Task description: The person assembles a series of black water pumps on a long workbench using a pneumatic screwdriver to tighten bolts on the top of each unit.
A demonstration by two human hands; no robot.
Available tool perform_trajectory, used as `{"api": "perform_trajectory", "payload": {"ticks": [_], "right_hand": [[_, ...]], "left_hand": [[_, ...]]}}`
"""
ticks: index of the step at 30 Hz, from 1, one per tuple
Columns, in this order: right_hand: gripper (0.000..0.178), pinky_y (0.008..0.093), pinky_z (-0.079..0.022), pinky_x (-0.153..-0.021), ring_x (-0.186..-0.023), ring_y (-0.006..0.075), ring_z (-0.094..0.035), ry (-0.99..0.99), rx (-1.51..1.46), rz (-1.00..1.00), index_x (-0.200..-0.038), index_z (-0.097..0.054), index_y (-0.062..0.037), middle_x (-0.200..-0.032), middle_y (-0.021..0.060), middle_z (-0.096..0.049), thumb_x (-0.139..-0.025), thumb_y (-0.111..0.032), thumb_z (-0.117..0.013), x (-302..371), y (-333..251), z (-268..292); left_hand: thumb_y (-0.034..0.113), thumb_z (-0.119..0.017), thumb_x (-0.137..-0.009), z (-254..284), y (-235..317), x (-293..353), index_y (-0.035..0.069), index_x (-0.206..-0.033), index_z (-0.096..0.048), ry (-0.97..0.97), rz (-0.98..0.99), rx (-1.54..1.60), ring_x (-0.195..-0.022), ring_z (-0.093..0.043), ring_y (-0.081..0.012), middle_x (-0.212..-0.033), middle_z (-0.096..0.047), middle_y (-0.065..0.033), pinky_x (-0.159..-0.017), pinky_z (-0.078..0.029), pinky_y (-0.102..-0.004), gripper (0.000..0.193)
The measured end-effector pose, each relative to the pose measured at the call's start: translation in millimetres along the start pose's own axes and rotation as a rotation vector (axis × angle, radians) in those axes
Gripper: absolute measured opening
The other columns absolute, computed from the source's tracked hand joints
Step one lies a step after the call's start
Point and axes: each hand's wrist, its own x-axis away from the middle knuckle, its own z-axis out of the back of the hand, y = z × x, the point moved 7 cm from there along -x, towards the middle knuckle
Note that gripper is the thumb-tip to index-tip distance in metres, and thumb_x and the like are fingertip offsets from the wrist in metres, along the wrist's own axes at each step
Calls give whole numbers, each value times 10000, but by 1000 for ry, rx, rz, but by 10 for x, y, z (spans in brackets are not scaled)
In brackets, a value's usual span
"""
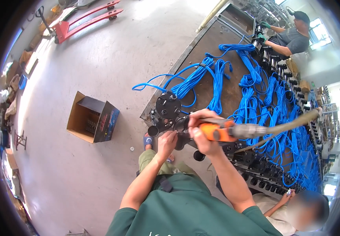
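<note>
My right hand (204, 134) is wrapped round an orange power screwdriver (218, 132), which lies level with its front end toward the black assembly. A grey metal fitting and a thick tan hose (293, 122) trail from its back to the right. My left hand (167, 144) is pinched closed against the black assembly (181, 124); what its fingertips hold is hidden. A black round disc with holes (168, 105) stands just beyond, a blue cable rising from it. Black tubes (153, 130) stick out beside my left fingers.
Bundled blue cables (219, 84) cover much of the metal-edged table (197, 49). Several black assemblies line its right and near edges. An open cardboard box (92, 118) stands on the floor at left; a red pallet jack (83, 23) is beyond. One co-worker (292, 35) works far right, another (295, 208) near right.
</note>
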Motion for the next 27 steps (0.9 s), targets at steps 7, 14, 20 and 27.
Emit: {"api": "perform_trajectory", "payload": {"ticks": [7,14,20,27], "right_hand": [[219,230,-488,-636,-705,93,-582,-71,107,1,-1014,-632,31,-833,71,-609,-797,22,-609,29,196,-43],[252,235,-492,-652,-727,93,-582,-36,-20,-53,-1075,-588,0,-873,48,-595,-830,55,-576,78,337,-40],[170,243,-503,-633,-692,86,-610,69,-60,-8,-916,-669,31,-765,41,-643,-751,41,-628,-31,267,-6],[205,260,-514,-630,-656,90,-607,40,27,110,-932,-653,40,-740,44,-656,-732,-2,-670,-126,191,0]], "left_hand": [[16,-707,-815,-32,-9,46,4,-974,-707,2,-25,-2,-735,-687,-326,-869,-695,-148,-650,-560,-390,159],[16,-681,-835,-22,18,67,-7,-953,-696,41,-34,13,-694,-659,-346,-816,-665,-150,-612,-534,-410,121],[21,-682,-840,-41,31,66,-2,-939,-702,31,-71,-12,-711,-672,-334,-832,-681,-145,-627,-541,-403,104],[45,-679,-858,-99,-37,60,1,-937,-713,-37,0,1,-754,-684,-335,-873,-705,-147,-676,-551,-400,96]]}}
